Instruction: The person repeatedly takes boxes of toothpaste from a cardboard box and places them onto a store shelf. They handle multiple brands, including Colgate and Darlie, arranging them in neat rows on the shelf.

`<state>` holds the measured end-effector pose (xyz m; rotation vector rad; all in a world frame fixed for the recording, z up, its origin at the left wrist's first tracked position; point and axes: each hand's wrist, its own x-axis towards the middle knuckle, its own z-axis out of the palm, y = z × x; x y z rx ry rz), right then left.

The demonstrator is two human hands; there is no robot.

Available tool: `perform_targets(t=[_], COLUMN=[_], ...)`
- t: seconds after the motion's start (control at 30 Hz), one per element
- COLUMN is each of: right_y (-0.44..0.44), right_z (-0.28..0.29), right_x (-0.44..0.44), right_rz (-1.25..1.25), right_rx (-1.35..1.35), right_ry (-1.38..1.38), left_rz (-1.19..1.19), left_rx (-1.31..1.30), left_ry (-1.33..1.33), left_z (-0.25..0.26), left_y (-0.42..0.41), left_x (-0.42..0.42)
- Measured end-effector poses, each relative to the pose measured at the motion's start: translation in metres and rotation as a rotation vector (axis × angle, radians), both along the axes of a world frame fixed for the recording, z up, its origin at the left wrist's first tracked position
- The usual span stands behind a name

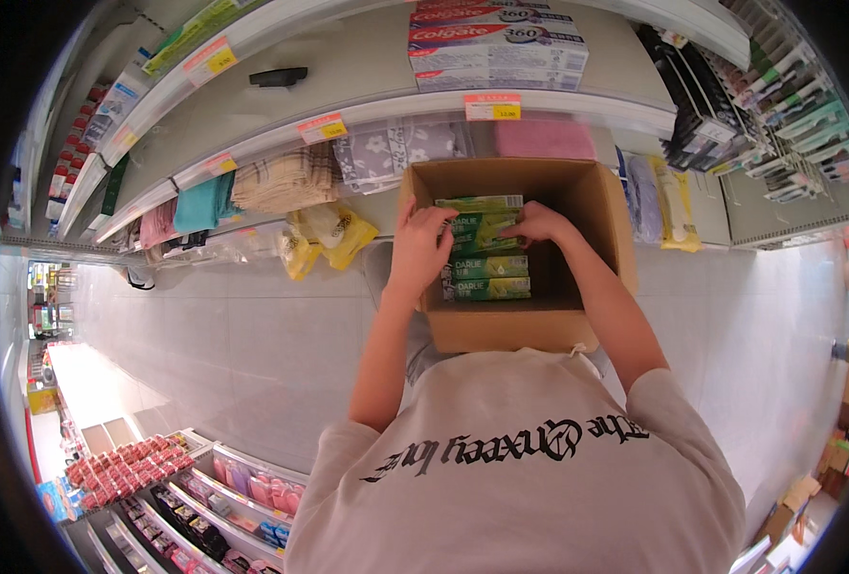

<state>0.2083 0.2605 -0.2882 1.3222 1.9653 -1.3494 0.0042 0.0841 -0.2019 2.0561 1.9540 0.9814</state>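
An open cardboard box (510,331) stands in front of my body, its flaps up. Inside, along its left part, several green Darlie toothpaste boxes (489,288) lie in a row. My left hand (421,244) reaches over the left wall, fingers on the left ends of the upper toothpaste boxes (483,224). From the right, my right hand (537,222) grips the opposite ends, thumb and fingers bent around them. Its fingertips are partly hidden against the cartons. The right part of the cardboard box shows dark bare cardboard.
Stacked Colgate cartons (497,46) and a black object (278,76) are on the shelf ahead. Folded towels (288,176) fill the lower shelf, with yellow plastic packaging (331,237) hanging at its edge. Toothbrush packs (783,107) hang at right. Another display shelf (230,495) stands behind left.
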Motion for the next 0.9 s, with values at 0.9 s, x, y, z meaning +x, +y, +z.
perform_targets(t=[0.9], right_y=[-0.036], right_z=[0.391], right_x=[-0.100], right_rz=[0.264], right_rx=[1.827], right_ry=[1.122], left_rz=[0.242], left_rx=[1.148], left_ry=[0.565], left_z=[0.276], left_y=[0.045], left_x=[-0.107])
